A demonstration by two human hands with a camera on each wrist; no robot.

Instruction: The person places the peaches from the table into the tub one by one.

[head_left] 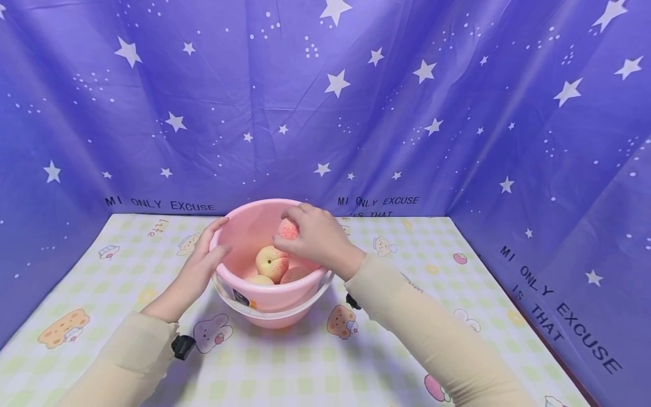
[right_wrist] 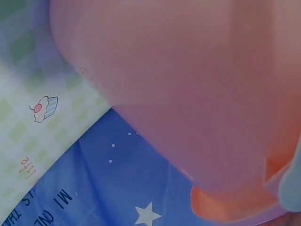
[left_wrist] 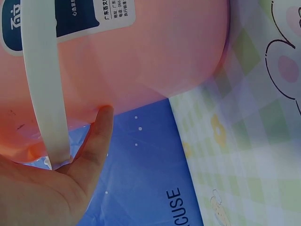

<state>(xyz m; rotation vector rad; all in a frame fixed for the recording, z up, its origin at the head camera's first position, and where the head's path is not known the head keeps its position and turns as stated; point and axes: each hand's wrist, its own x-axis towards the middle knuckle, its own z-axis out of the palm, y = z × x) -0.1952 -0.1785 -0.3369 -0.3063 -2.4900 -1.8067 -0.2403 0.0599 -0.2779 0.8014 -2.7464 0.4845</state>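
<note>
A pink plastic bucket (head_left: 239,237) with a white handle (head_left: 285,314) slung across its front stands on the table, its mouth tipped toward me. My left hand (head_left: 195,268) holds the bucket's left rim, thumb over the edge; in the left wrist view one finger lies along the outer wall. Over the bucket's right side, my right hand (head_left: 317,234) grips a round, coral-red speckled fruit (head_left: 288,229), partly hidden by the fingers. Inside lie a yellow peach with a red blush (head_left: 271,263) and parts of other fruits. The right wrist view shows mostly the bucket's outer wall (right_wrist: 178,70); the right hand is hidden there.
A green-and-white checked cloth (head_left: 117,277) with cartoon prints covers the table. Purple-blue star-patterned curtains (head_left: 285,85) hang close behind the bucket and along both sides. A printed label (left_wrist: 117,12) is stuck to the bucket's front.
</note>
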